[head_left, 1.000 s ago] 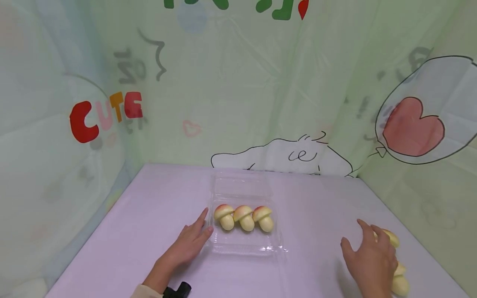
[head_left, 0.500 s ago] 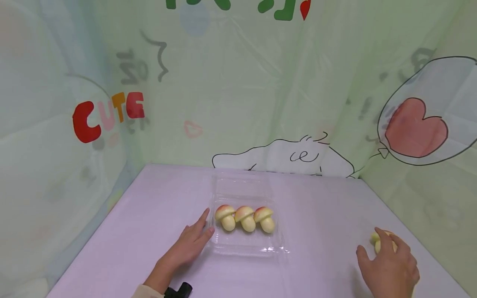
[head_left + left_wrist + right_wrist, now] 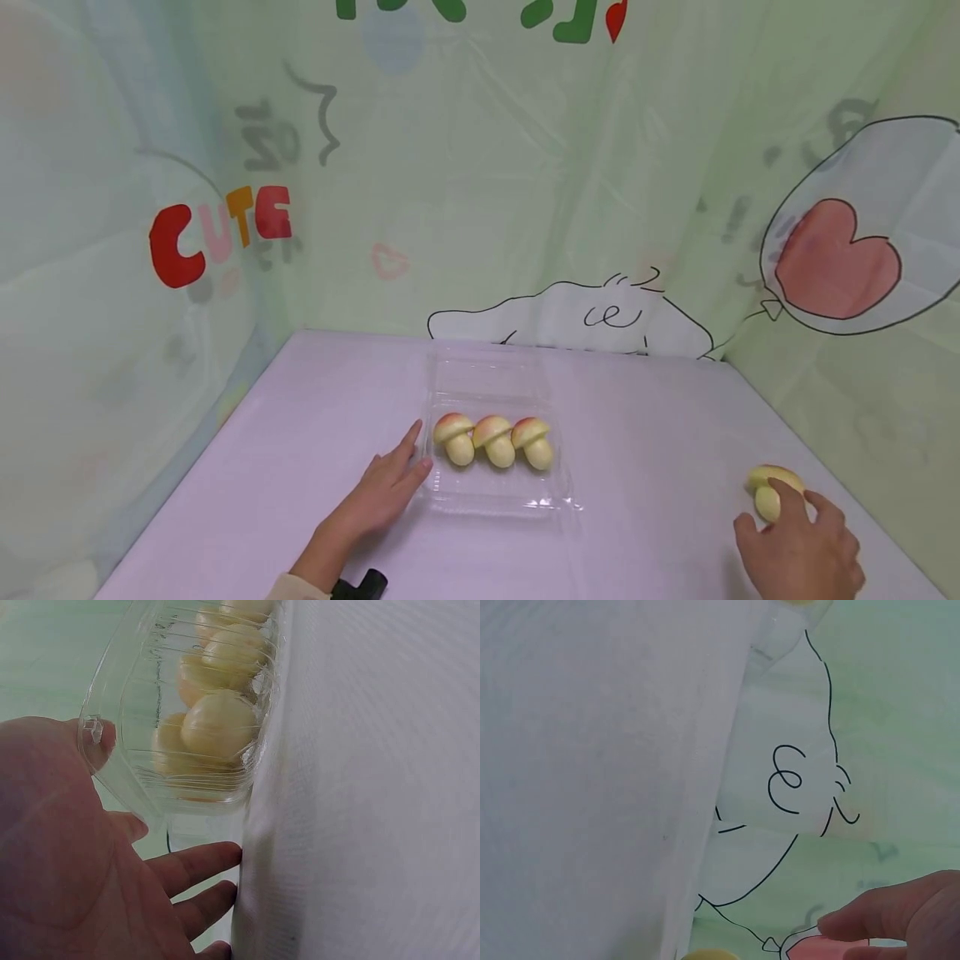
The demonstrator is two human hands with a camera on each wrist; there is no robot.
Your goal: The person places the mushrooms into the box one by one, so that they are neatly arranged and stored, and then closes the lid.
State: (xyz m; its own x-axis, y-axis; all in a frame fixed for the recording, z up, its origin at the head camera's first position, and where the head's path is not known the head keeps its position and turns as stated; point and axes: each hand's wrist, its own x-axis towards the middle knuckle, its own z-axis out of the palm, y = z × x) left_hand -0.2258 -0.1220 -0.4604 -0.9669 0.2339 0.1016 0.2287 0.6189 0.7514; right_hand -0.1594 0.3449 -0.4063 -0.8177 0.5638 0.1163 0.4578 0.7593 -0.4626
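Note:
Three mushroom-shaped pieces, cream with reddish caps, lie in a row in a clear plastic clamshell box [image 3: 487, 490]; the middle mushroom [image 3: 495, 442] is flanked by the others. Beside the box's left edge my left hand [image 3: 386, 483] lies with fingers extended. In the left wrist view its thumb and index finger are right at the rim, and two fingertips [image 3: 225, 855] reach the tabletop. On the right, another mushroom [image 3: 767, 492] lies on the table, partly covered by the spread, slightly bent fingers of my right hand [image 3: 806, 542]. The thumb stays apart from it.
The clear lid [image 3: 491, 379] lies folded back behind the box. A black object [image 3: 360, 585] is near my left wrist. Printed fabric [image 3: 480, 183] hangs around the back and sides of the pale table [image 3: 645, 433].
My right hand has moved right, passing over the far right mushroom and uncovering more of it; the nearer one is now hidden behind the hand. My left hand keeps its place.

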